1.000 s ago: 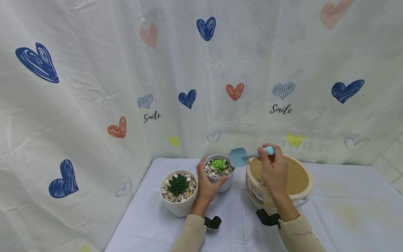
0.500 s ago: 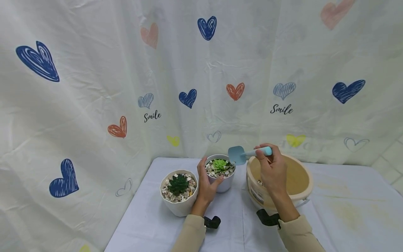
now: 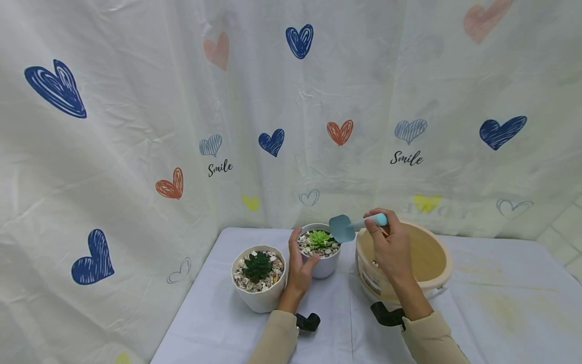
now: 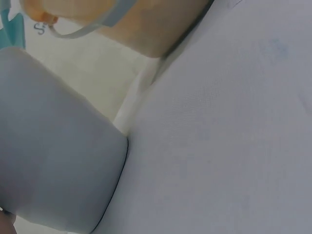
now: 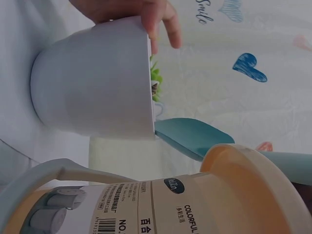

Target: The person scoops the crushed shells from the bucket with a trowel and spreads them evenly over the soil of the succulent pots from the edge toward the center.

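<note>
My left hand [image 3: 300,270] holds the side of a small white flower pot [image 3: 325,266], thumb at its front rim. A light green succulent [image 3: 318,238] sits in this pot among pale pebbles. In the right wrist view, fingers [image 5: 153,19] reach over the pot's rim. My right hand [image 3: 393,247] grips the light blue handle of a small hand trowel [image 3: 342,229] above the beige bucket. The trowel's blade [image 5: 192,136] tilts down to the pot's rim in that view. The left wrist view shows mostly the pot's wall [image 4: 58,141].
Left of my left hand stands a larger white pot [image 3: 261,302] with a dark green succulent [image 3: 257,266] and pebbles. The beige bucket [image 3: 438,258], with a label and a handle, stands under my right forearm. A white cloth covers the table [image 3: 504,303]; a heart-printed curtain [image 3: 364,91] hangs behind.
My right hand has shifted slightly left with the trowel, its blade closer over the small pot. That pot and my left hand have moved slightly right.
</note>
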`<action>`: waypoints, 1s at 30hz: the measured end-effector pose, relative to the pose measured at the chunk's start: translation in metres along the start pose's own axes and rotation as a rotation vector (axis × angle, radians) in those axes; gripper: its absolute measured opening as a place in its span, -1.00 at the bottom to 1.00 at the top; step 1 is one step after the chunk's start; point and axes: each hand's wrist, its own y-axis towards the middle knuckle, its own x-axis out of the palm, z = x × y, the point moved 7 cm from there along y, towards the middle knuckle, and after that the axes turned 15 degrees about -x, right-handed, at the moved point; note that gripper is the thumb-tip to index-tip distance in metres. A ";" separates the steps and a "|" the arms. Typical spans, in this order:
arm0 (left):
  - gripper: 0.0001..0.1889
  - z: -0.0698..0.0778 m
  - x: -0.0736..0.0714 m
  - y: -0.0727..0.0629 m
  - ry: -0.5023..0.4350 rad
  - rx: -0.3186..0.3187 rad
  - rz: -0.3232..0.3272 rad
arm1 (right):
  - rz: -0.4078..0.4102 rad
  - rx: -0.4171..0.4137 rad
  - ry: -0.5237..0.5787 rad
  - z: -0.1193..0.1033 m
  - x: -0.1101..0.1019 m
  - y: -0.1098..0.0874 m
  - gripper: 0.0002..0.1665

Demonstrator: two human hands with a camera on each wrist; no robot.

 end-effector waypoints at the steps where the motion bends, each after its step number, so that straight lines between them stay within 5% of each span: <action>1: -0.12 0.001 0.000 0.000 0.009 0.003 0.001 | 0.003 0.000 0.001 0.000 0.000 0.000 -0.69; 10: -0.23 0.004 0.000 -0.004 0.118 0.025 0.059 | 0.093 0.002 0.040 -0.002 -0.006 0.000 -0.69; 18: -0.41 0.005 -0.005 -0.005 0.218 0.091 0.198 | 0.221 -0.038 0.154 -0.003 -0.012 0.000 -0.69; 23: -0.52 0.008 -0.009 -0.007 0.200 0.094 0.289 | 0.315 -0.051 0.301 -0.002 -0.023 -0.002 -0.72; 30: -0.59 0.014 -0.008 -0.012 0.133 0.063 0.362 | 0.433 -0.039 0.335 0.000 -0.058 -0.006 -0.74</action>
